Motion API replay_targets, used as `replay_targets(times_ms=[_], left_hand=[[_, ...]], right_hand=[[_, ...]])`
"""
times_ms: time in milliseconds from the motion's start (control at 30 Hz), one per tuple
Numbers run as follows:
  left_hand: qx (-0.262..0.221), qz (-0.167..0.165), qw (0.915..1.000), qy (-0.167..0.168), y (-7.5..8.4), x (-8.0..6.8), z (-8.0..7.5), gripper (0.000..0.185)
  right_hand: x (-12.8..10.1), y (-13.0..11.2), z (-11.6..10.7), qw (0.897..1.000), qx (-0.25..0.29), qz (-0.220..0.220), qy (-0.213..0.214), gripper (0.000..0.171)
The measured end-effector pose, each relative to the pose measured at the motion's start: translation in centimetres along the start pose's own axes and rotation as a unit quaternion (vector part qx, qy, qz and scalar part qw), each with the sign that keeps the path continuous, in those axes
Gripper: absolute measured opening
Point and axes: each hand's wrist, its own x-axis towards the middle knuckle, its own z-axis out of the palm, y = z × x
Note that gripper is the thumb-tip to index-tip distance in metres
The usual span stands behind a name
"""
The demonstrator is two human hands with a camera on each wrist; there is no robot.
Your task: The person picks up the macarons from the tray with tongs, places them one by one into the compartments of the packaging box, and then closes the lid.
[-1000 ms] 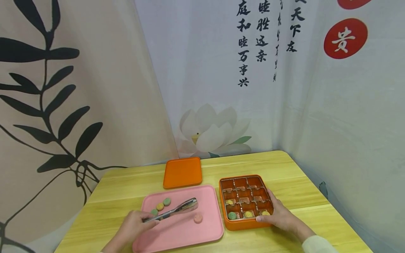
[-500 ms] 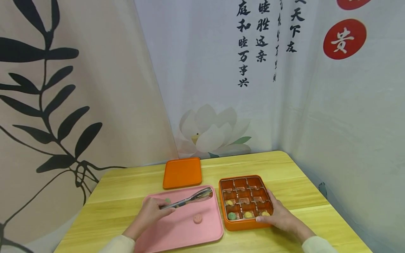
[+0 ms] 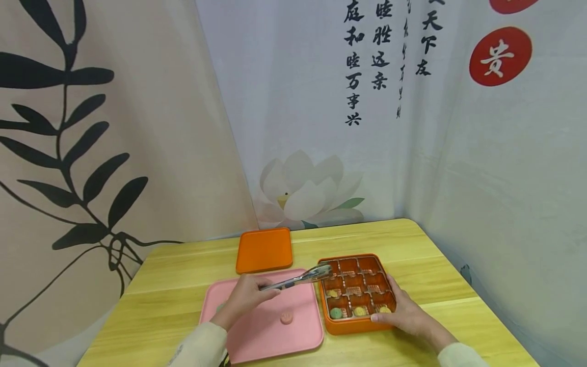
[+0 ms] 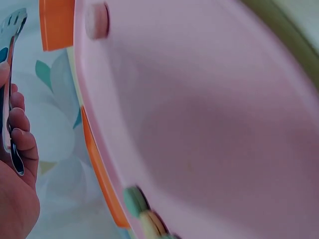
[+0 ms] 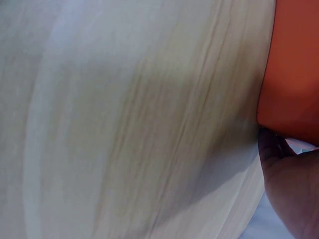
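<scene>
In the head view my left hand grips metal serving tongs above the pink tray. Their tips overlap the left rim of the orange divided box; I cannot tell whether they pinch anything. My right hand holds that box at its right side, thumb at the front corner. A green macaron and several yellow ones sit in the box's near compartments. On the tray lies a pink macaron. The left wrist view also shows a green macaron beside a yellow macaron there.
An orange lid lies flat behind the pink tray. Everything stands on a yellow wood-grain table. A printed curtain hangs close behind the table and along its right side.
My left hand has carried the tongs right and away from me, from over the tray's left part to the box's left rim. The right hand and the box have stayed put.
</scene>
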Motion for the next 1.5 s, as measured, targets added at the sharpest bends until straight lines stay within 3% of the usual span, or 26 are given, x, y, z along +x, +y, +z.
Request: replay_targets(times_ms=[400, 633, 1000, 1500], left_hand=[[-0.001, 0.008, 0.9998, -0.018, 2.5, 2.5, 3.8, 0.010], [-0.006, 0.020, 0.9995, -0.022, 3.2, 3.4, 5.1, 0.008], [-0.006, 0.018, 0.9995, -0.023, 3.3, 3.6, 5.1, 0.010], [-0.004, 0.012, 0.9996, -0.024, 2.9, 2.9, 3.5, 0.018]], right_hand=[[-0.1, 0.0, 0.0, 1.000, 0.014, 0.003, 0.003, 0.121], [-0.2, -0.1, 0.1, 1.000, 0.022, 0.004, 0.000, 0.121], [0.0, 0.1, 0.1, 1.000, 0.013, 0.001, 0.008, 0.122], [-0.1, -0.1, 0.2, 1.000, 0.004, 0.011, 0.009, 0.122]])
